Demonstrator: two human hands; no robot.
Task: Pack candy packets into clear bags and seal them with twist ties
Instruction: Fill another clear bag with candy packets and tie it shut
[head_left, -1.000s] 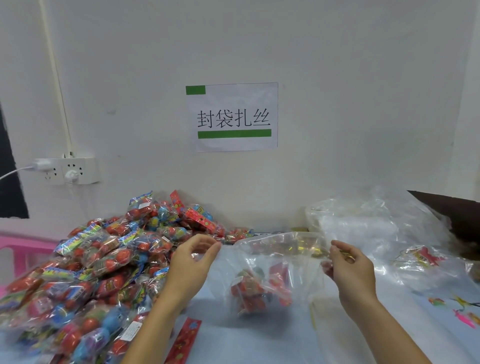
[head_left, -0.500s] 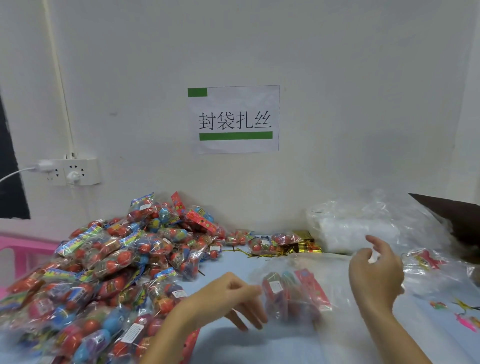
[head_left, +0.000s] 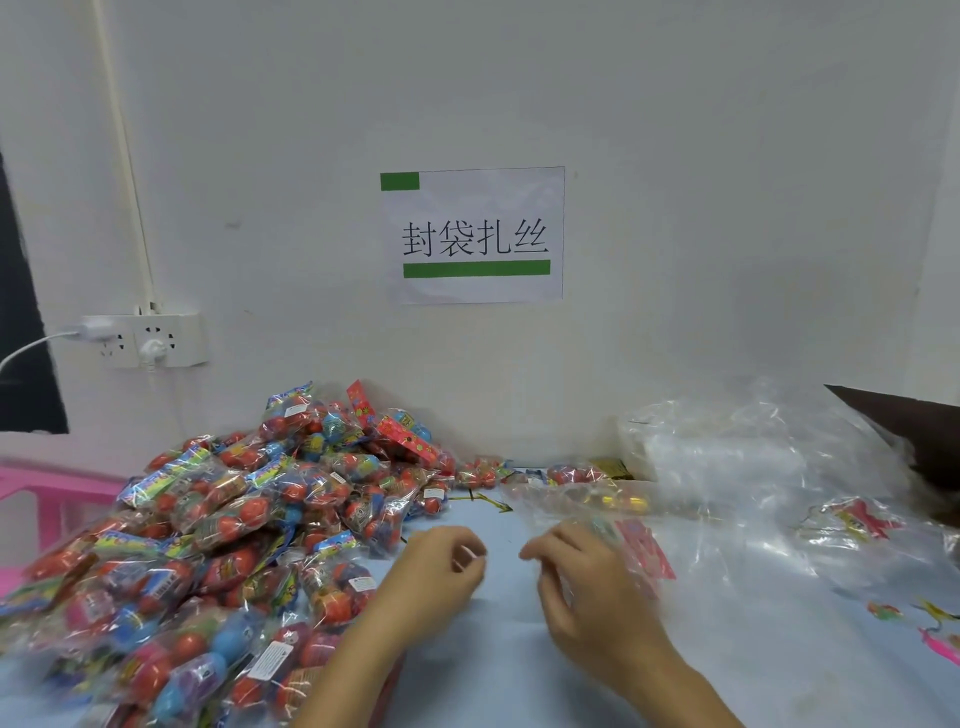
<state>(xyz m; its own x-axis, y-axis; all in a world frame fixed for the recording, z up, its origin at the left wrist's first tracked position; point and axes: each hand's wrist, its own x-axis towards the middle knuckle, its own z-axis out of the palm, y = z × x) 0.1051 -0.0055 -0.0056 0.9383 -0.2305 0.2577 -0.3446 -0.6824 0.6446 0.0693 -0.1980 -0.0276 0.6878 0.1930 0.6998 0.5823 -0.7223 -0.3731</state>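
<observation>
A filled clear bag (head_left: 618, 540) is seen lying on the blue bench (head_left: 498, 649), just right of the big heap of candy packets (head_left: 244, 525) and partly hidden behind the right hand (head_left: 587, 587). A red packet can be made out through its film. The bag's open mouth appears to point away from the heap's near edge toward the wall, where a few gold twist ties (head_left: 618, 501) are scattered; the detail is blurred.

The left hand (head_left: 436, 571) is held just beside the heap, its fingers (head_left: 470, 558) loosely curled; whether a thin tie is pinched in them cannot be told. The right hand's fingers are bent and relaxed over the bag's near side, and no firm hold is shown.

The bag is judged light, limp and slippery: the thin film is likely to crumple and slide on the bench, and the packets inside to shift when it is lifted. It is best taken at the empty neck above the packets, gathered into a bunch so a tie can be wound round. A stack of unused bags (head_left: 727, 457) is piled well right of the heap.
</observation>
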